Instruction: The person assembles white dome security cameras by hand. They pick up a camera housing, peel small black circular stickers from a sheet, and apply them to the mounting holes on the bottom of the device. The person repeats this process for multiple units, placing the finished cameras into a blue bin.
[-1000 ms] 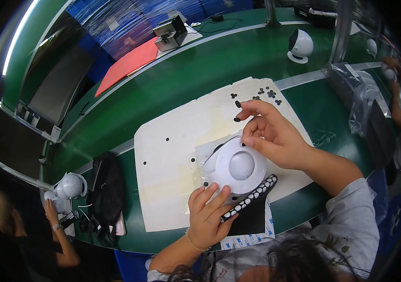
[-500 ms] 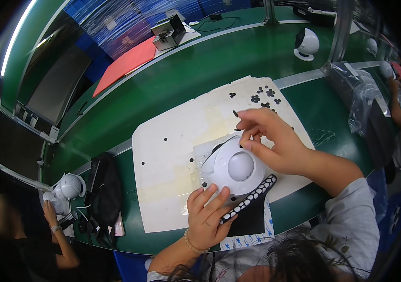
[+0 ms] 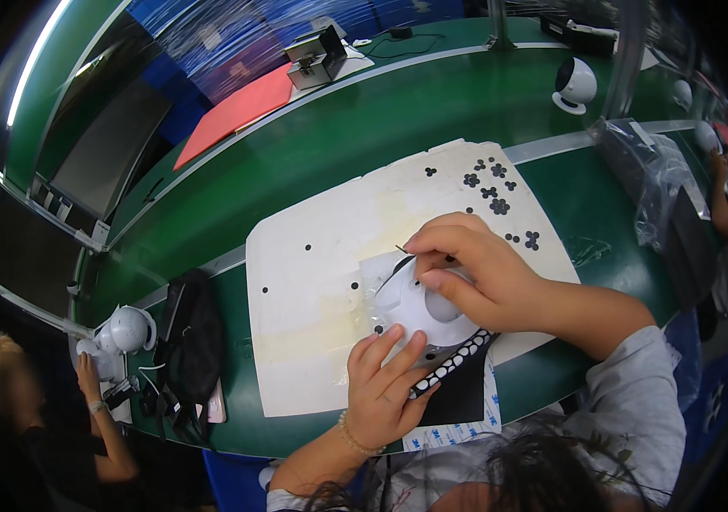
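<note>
A white rounded device shell [image 3: 419,309] with a domed middle lies on clear plastic film [image 3: 372,271] over a white board [image 3: 296,341]. Fingers of my left hand [image 3: 385,392] hold its near left edge. My right hand [image 3: 475,273] bends over the shell, thumb and fingers pinched at its upper part and hiding much of the dome. A small black round pad [image 3: 418,282] shows at the pinch. Another thin dark piece [image 3: 401,249] sits at a fingertip. By my left thumb is a black strip with white round holes [image 3: 458,363], above a black sheet [image 3: 454,405].
Several loose black pads [image 3: 499,206] lie at the board's far right, with single ones on its left. A black bag [image 3: 189,341] is to the left, beside a co-worker's hand [image 3: 89,375] at a white device [image 3: 125,331]. Plastic bags [image 3: 667,183] lie right; another white device [image 3: 575,85] stands behind.
My right hand has come down and left onto the shell, its raised fingers now curled in, covering more of the dome. My left hand stays on the edge. The view has shifted slightly.
</note>
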Demonstrator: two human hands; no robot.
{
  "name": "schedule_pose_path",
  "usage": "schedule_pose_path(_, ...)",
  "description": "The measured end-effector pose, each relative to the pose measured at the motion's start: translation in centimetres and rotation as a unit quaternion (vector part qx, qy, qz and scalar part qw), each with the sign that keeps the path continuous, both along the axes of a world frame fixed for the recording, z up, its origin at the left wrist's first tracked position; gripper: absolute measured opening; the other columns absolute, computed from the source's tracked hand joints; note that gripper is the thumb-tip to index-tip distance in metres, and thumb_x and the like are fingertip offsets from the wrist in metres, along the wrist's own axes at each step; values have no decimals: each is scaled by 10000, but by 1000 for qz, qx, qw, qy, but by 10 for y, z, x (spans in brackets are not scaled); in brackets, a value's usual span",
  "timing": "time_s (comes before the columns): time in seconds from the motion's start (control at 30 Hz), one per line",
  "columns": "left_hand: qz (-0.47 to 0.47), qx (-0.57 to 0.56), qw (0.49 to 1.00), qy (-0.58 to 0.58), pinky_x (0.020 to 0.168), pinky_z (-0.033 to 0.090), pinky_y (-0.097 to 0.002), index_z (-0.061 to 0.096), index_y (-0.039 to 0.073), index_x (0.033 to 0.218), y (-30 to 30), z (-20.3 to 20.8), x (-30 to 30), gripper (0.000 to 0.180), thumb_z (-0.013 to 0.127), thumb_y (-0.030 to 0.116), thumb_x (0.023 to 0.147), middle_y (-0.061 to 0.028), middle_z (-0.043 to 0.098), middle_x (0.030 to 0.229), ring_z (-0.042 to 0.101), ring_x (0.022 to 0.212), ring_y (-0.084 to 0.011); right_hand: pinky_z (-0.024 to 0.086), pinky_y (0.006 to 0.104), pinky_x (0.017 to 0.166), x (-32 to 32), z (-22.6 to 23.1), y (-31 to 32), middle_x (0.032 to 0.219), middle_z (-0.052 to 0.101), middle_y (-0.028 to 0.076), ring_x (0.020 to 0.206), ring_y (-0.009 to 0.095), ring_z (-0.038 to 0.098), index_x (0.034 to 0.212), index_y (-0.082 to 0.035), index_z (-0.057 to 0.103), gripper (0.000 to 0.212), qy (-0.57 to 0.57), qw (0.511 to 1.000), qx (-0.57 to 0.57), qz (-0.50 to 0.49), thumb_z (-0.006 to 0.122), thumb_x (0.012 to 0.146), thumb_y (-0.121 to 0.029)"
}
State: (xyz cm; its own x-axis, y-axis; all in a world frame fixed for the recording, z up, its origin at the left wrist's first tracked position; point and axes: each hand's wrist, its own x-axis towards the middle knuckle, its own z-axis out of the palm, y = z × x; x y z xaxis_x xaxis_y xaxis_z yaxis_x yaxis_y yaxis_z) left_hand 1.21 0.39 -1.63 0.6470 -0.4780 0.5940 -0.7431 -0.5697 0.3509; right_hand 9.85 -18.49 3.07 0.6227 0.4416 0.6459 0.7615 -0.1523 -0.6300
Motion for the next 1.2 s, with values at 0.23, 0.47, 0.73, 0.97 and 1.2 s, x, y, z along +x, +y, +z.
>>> schedule_pose_path(0.23, 2, 6, 1000, 3, 891, 304, -459, 584, 41, 839, 2, 0, 0, 217, 660, 116, 650, -126, 514, 1189, 385, 1161, -339, 339, 364, 836, -1, -5, 4, 837, 569, 82, 854, 260, 505, 1085, -57, 463, 314, 46, 999, 2, 12, 516, 776, -51)
schedule_pose_path(0.47, 1, 5, 1000, 0, 886, 304, -462, 580, 42, 829, 2, -1, 0, 208, 660, 119, 653, -123, 511, 1194, 380, 1169, -331, 344, 365, 830, -1, -6, 4, 861, 577, 91, 852, 271, 507, 1074, -51, 477, 304, 62, 998, 2, 21, 524, 775, -63)
schedule_pose_path(0.73, 2, 4, 1000, 0, 883, 308, -465, 576, 37, 819, 2, 0, 0, 220, 664, 90, 624, -125, 508, 1198, 378, 1171, -335, 368, 363, 801, -2, -3, 3, 867, 582, 65, 912, 218, 524, 969, -80, 587, 287, -223, 965, -116, -78, 572, 682, -66)
schedule_pose_path(0.97, 2, 2, 1000, -7, 889, 307, -466, 572, 34, 819, 1, -2, 1, 231, 665, 84, 613, -127, 504, 1203, 382, 1165, -338, 332, 401, 876, -27, 8, -3, 950, 597, 18, 995, 191, 518, 1046, -104, 576, 347, -289, 910, -241, -173, 583, 700, -123)
schedule_pose_path(1.2, 6, -3, 1000, -23, 883, 310, -453, 566, 42, 823, -1, -6, 1, 231, 665, 86, 619, -123, 503, 1206, 386, 1157, -342, 299, 426, 917, -18, 6, -11, 993, 597, 68, 1071, 241, 475, 1165, -94, 476, 462, -157, 973, -124, -115, 602, 723, -140)
